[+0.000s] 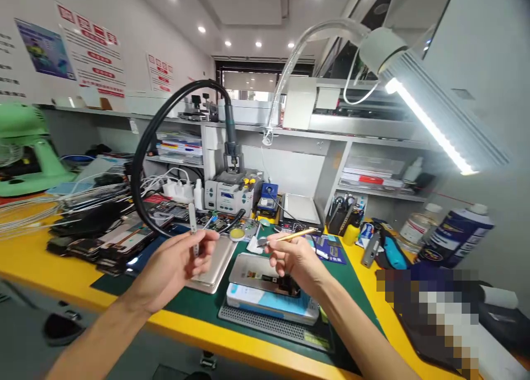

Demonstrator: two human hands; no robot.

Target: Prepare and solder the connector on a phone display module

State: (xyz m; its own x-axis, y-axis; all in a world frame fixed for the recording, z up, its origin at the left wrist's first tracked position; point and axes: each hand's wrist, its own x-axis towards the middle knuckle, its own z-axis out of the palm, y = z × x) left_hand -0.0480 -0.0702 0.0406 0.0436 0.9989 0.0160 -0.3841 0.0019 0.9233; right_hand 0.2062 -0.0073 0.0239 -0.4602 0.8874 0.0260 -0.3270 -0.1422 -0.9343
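Note:
My left hand (pixel 182 264) is closed around a slim, pale, upright tool (pixel 192 217) with dark markings; its kind is unclear. My right hand (pixel 296 256) pinches a thin gold-coloured tool (pixel 296 235) that points to the right, and a dark rounded piece (pixel 262 242) shows at its left end by my fingertips. Below my right hand lies a phone screen part (pixel 244 267) with a flex cable on it. It rests on a blue-and-white box (pixel 269 307), which stands on a grey perforated plate (pixel 265 322). Beside my left hand lies a gold flat device (pixel 217 267).
A green mat (pixel 174 304) covers part of the yellow bench (pixel 194 336). Phone parts (pixel 124 239) are piled left. A soldering station (pixel 232 195) with a black hose (pixel 136 164) stands behind. A lamp (pixel 434 126) hangs at upper right, above a spray can (pixel 455 236).

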